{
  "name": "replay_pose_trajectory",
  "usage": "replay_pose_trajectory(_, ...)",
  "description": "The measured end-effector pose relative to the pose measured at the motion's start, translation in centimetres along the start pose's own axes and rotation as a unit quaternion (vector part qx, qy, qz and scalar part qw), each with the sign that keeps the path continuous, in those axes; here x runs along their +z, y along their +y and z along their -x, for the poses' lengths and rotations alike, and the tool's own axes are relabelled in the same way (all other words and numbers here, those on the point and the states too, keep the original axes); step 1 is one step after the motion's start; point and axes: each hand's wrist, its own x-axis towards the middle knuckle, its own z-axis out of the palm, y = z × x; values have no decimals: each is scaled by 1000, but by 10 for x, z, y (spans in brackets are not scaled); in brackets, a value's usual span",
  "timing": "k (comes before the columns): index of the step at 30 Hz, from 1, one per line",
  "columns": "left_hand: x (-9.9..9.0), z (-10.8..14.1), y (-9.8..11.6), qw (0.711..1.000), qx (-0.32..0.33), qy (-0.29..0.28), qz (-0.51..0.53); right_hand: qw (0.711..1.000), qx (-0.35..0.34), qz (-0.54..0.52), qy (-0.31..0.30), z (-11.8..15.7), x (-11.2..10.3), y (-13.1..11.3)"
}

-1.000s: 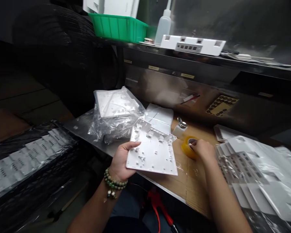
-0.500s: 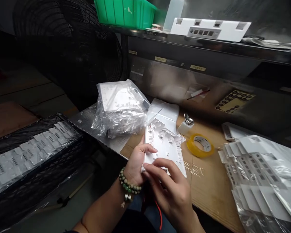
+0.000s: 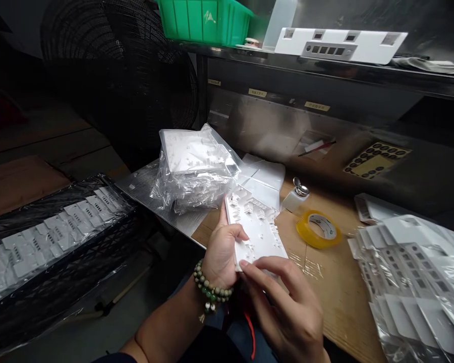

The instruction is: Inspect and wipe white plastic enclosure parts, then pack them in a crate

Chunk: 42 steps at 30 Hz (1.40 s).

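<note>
My left hand (image 3: 222, 249) grips a white plastic housing (image 3: 259, 229) by its left side, thumb over the inner face, fingers behind it. Ribs, clips and small posts stand up from that face. At the housing's near edge, my right hand (image 3: 287, 297) is closed, with its thumb and index finger pinching the lower corner; its other fingers curl below and are partly hidden. Just beyond the housing, a stack of similar white parts in clear plastic bags (image 3: 196, 161) rests on the bench.
A roll of yellow tape (image 3: 304, 229) and a pump bottle (image 3: 297, 195) stand on the cardboard-covered bench (image 3: 333, 292). Bagged white panels (image 3: 412, 272) overlap at right. More panels (image 3: 56, 229) line a black-wrapped crate at left. Overhead, a shelf holds a green bin (image 3: 206, 22) and a white panel (image 3: 340, 45).
The view has shifted slightly left, so the surroundings sit further right. The housing has tilted a little in my left hand, and my right fingers stay at its near corner.
</note>
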Motion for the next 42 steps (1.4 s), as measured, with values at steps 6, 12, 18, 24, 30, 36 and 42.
replay_pose_trajectory(6, 4, 2, -3, 999, 28, 20, -12, 1000, 8, 5, 25, 3, -3, 3)
replay_pose_trajectory(12, 4, 1, -7, 999, 37, 27, -17, 999, -9, 19, -30, 6, -10, 7)
replay_pose_trajectory(18, 4, 1, -4, 999, 31, 8, -5, 1000, 20, 16, 11, 8, -14, 7)
replay_pose_trajectory(24, -2, -2, 1, 1000, 4, -9, -16, 999, 33, -13, -28, 12, -7, 8)
replay_pose_trajectory(30, -22, -9, 27, 1000, -20, -15, -16, 949, 220, 74, 211, 37, -47, 41)
replay_pose_trajectory(36, -48, -7, 41, 999, -22, -9, -33, 932, 235, 135, 242, 57, -65, 56)
replay_pose_trajectory(42, -60, -4, 41, 1000, -6, 8, -13, 952, 224, 104, 179, 56, -55, 51)
